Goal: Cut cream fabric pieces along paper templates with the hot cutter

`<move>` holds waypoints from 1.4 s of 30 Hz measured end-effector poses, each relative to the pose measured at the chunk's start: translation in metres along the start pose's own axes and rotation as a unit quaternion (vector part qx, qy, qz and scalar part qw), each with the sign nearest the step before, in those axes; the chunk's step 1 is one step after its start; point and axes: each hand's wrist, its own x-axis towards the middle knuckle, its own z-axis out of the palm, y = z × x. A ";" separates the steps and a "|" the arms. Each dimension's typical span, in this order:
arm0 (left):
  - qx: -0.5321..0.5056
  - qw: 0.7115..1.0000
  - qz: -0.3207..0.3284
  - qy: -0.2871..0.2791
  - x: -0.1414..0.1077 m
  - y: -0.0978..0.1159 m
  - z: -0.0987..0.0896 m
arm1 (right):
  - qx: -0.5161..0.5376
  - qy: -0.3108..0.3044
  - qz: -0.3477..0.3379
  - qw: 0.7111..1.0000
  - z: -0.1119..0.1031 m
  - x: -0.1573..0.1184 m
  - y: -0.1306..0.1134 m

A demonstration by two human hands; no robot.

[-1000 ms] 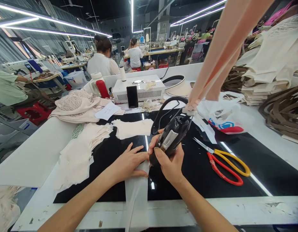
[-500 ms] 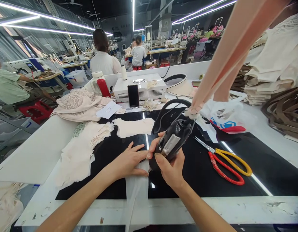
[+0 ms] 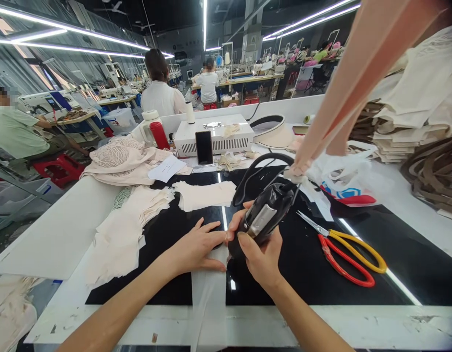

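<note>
My right hand (image 3: pixel 263 254) is wrapped round a black corded power tool (image 3: pixel 267 211) with a silver plate on its side; its exact kind I cannot make out. The tool tilts toward me, and its lower end is hidden behind my fingers. Pink fabric straps (image 3: pixel 332 98) run up from its top. My left hand (image 3: pixel 202 247) lies flat with fingers spread on a narrow pale fabric strip (image 3: pixel 208 298), which hangs over the table's front edge. The left fingertips are close beside the right hand. Right of the tool lie scissors (image 3: pixel 343 249) with red and yellow handles.
Pale fabric pieces (image 3: pixel 118 237) are piled on the left, with another piece (image 3: pixel 205 194) on the black table surface (image 3: pixel 295 274). Behind stand a phone (image 3: pixel 204 147), a white box (image 3: pixel 218 137) and a red bottle (image 3: pixel 159 135). Brown strips (image 3: pixel 431 173) lie far right. People sit beyond.
The whole view has shifted slightly. Both hands, the power tool and the fabric strip keep nearly the same places relative to each other.
</note>
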 end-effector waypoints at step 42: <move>0.094 0.970 0.049 0.218 -0.022 -0.010 0.037 | -0.007 -0.013 -0.014 1.000 -0.009 -0.008 -0.023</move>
